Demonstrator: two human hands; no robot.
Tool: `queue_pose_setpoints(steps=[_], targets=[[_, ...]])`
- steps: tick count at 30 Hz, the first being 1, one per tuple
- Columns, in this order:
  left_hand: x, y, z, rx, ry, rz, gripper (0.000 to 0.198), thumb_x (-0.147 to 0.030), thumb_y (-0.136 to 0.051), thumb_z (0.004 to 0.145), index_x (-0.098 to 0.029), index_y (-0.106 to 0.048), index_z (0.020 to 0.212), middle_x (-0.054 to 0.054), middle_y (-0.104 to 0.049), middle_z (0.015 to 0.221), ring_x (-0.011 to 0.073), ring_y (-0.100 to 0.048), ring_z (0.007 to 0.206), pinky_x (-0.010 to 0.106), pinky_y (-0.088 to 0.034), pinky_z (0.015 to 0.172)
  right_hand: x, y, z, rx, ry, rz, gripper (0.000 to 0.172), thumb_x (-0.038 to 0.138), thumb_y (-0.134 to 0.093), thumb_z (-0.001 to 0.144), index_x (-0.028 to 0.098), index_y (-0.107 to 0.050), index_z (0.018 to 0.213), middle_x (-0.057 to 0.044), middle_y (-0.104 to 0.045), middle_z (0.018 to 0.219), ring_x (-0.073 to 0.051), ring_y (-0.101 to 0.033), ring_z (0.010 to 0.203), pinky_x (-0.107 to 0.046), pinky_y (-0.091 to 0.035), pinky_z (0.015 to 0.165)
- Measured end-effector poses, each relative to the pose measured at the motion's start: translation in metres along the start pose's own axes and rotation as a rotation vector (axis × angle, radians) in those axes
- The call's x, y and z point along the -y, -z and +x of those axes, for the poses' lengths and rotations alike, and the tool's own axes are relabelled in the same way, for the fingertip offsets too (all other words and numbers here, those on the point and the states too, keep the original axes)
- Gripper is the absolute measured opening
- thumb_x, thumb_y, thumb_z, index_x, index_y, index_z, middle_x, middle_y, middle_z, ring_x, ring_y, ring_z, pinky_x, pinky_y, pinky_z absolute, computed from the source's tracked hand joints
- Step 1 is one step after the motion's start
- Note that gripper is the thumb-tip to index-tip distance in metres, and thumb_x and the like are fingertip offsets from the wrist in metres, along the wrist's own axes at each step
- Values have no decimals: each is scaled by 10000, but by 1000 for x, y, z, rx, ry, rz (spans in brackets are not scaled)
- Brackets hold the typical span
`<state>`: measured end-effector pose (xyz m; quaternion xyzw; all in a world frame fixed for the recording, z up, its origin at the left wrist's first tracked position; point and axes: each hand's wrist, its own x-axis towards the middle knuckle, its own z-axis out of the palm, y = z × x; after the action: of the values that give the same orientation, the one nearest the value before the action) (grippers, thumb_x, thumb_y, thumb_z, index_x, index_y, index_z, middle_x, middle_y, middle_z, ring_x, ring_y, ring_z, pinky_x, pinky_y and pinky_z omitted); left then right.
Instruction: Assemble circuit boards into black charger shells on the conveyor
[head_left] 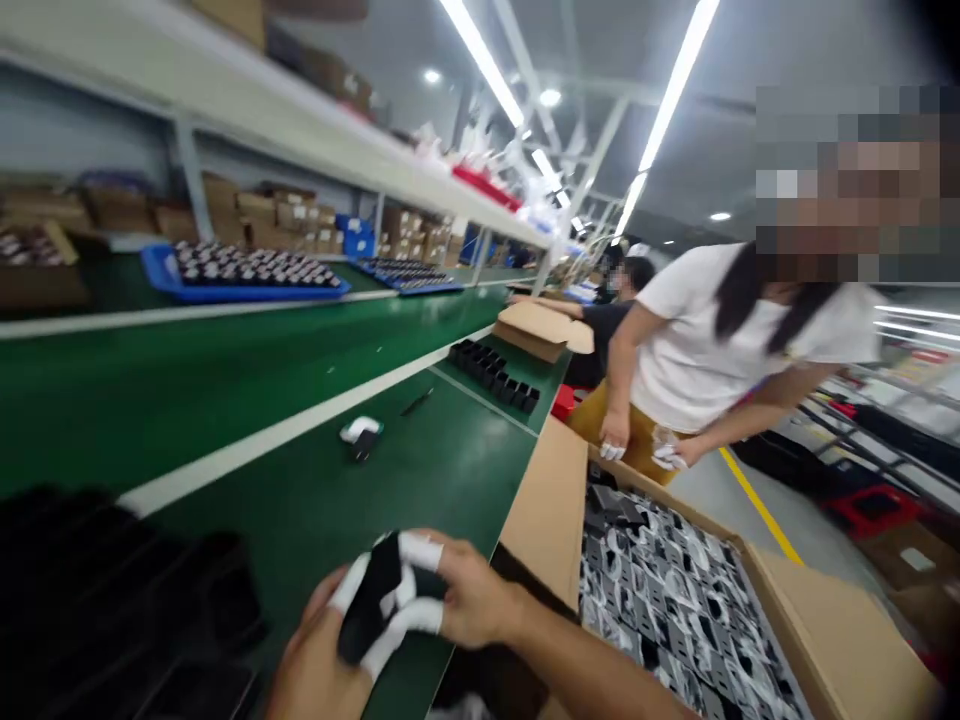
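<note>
In the head view, a small black plastic housing (370,607) is held between both my hands over the green bench, near its front edge. My left hand (322,640) grips its near left side. From the right, the fingers of my right hand (472,595) close on it, with a small white spot showing between them. White covers wrap several of my fingertips. Beyond my hands, a white and black item (362,436) lies on the green work surface (435,480), with a thin dark tool (417,402) a little farther off.
An open carton (551,500) of plastic-wrapped dark parts stands at right, a co-worker (697,340) behind it. Blurred black parts (112,600) fill the near left. Rows of black pieces (495,376) and another carton (536,330) sit farther along. Blue trays (161,275) line the back.
</note>
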<state>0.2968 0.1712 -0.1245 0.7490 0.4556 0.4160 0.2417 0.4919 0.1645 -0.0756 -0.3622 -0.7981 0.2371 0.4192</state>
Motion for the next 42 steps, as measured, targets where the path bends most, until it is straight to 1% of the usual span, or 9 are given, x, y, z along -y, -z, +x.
queue_pose_setpoints(steps=[4,6,9,17,21,26,33,36,42], targets=[[-14,-1,-3,87,2,-44,426,-202,-628,794,-62,-624,1196,196,-683,1196,306,-690,1101,402,-607,916,1,6,-13,38,-162,147,528,407,-696,894,222,-551,1367,-135,-647,1282,-240,-640,1156,-358,-504,1021],[-19,-1,0,126,69,-64,501,-170,-662,770,-64,-596,1255,174,-675,1227,280,-638,1191,361,-560,1001,-4,10,-20,64,-229,180,595,313,-733,875,262,-505,1422,-123,-609,1362,-252,-608,1230,-387,-472,1076],[-24,-1,1,153,136,-102,546,-123,-701,745,-68,-588,1276,164,-659,1252,262,-611,1223,336,-524,1047,-6,13,-27,61,-232,194,648,255,-769,841,307,-501,1429,-105,-590,1408,-271,-586,1279,-423,-474,1094],[-29,3,-3,169,155,-127,604,-18,-666,702,-92,-573,1294,140,-644,1280,241,-606,1224,303,-517,1061,2,15,-20,52,-176,201,678,237,-732,867,345,-441,1471,-92,-596,1409,-299,-596,1271,-490,-526,1055],[-29,3,-3,187,176,-120,575,-49,-671,720,-75,-577,1287,146,-653,1271,243,-593,1239,292,-515,1062,3,20,-18,100,-169,179,597,245,-651,923,288,-437,1479,-134,-596,1392,-302,-585,1277,-497,-530,1039],[-30,4,-2,205,178,-122,565,-35,-636,719,-61,-584,1281,147,-654,1268,241,-584,1251,273,-502,1072,5,25,-17,166,-184,167,607,209,-666,906,259,-449,1470,-159,-590,1380,-315,-576,1270,-509,-554,991],[-30,3,-1,200,180,-122,541,-47,-621,735,-74,-592,1274,135,-654,1274,236,-591,1244,279,-491,1085,4,29,-16,135,-97,117,582,204,-671,892,195,-499,1449,-175,-584,1391,-342,-586,1251,-535,-552,982],[-30,3,-1,196,167,-119,542,-42,-620,731,-62,-592,1272,134,-660,1264,232,-596,1234,269,-490,1081,4,30,-18,138,-110,100,609,186,-701,864,223,-509,1441,-141,-584,1403,-349,-589,1249,-539,-561,973],[-30,4,0,190,163,-115,540,-58,-649,739,-86,-584,1275,129,-666,1258,247,-605,1227,300,-511,1070,4,27,-20,112,-161,123,569,272,-621,947,232,-444,1487,-152,-597,1388,-329,-558,1309,-522,-532,1036]])
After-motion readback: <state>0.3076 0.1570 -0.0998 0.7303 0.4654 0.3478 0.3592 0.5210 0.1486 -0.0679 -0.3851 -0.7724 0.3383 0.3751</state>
